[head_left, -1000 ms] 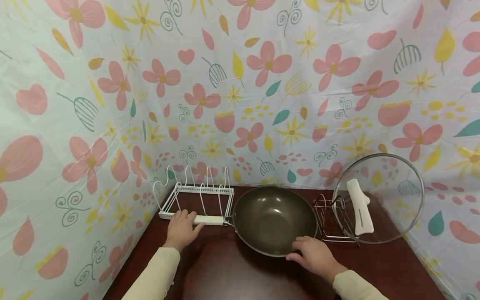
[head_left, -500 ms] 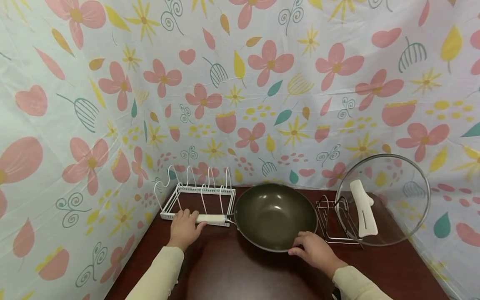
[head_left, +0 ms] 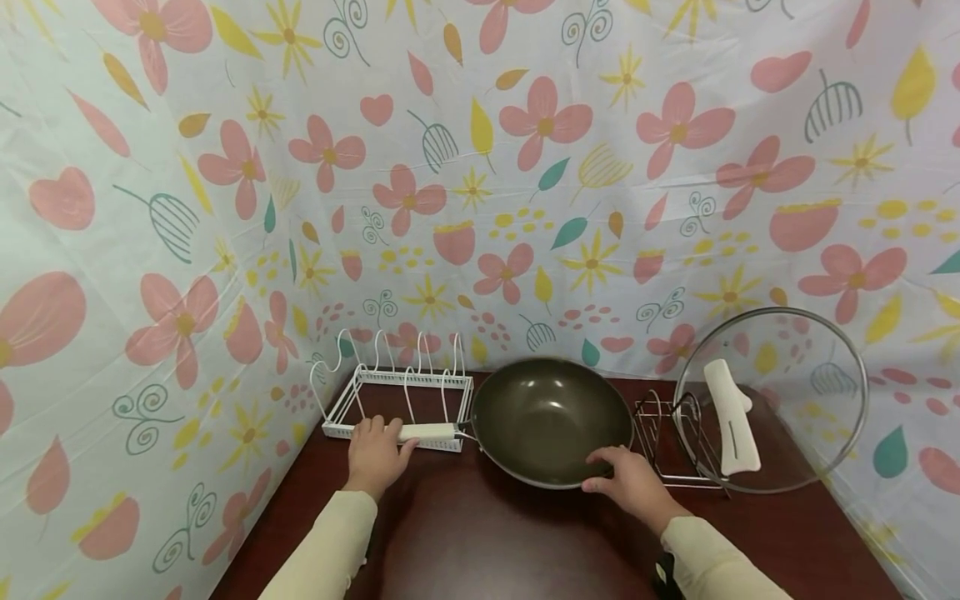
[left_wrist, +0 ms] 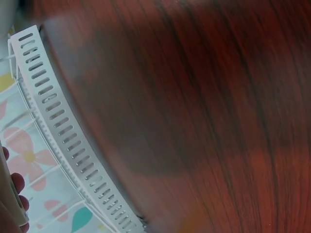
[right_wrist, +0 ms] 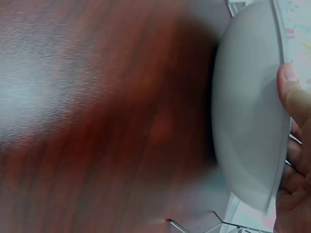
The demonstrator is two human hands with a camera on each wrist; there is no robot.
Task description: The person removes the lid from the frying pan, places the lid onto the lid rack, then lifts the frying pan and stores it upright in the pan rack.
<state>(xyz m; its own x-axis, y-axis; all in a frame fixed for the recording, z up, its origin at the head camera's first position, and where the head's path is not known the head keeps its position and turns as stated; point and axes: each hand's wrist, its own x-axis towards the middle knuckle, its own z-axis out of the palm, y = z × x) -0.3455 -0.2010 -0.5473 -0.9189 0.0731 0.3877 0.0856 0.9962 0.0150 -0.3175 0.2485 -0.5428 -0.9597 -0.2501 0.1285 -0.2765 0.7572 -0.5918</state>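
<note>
At the frame's lower centre, we should hold the wok level and move evenly, left hand wrapped round its cream handle, right hand pinching its rim.

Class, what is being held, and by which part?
A wok: the left hand grips its pale handle, the right hand holds its near-right rim.
</note>
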